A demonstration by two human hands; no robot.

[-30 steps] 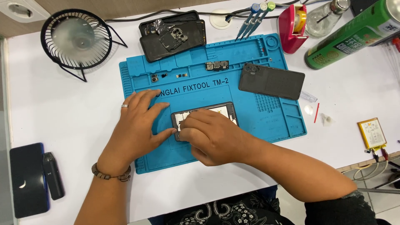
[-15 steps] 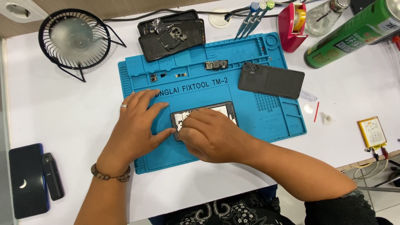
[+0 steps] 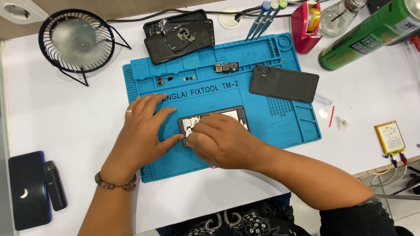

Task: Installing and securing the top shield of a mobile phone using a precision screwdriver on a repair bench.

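White worktop [image 3: 65, 126] carries my blue mat [image 3: 288, 131]; left hand [image 3: 142, 131] lies spread, pinning the opened phone [image 3: 227, 114] steady, while right hand's [image 3: 223, 142] curled fingers work inside it.

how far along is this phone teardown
Done: the back cover lies off to the right on the blue repair mat, small parts sit in its top trays, and a battery lies on the table. In hand: left hand steadies the opened phone while right hand works inside it. Left: the frame seems still populated; how much, I can't tell.
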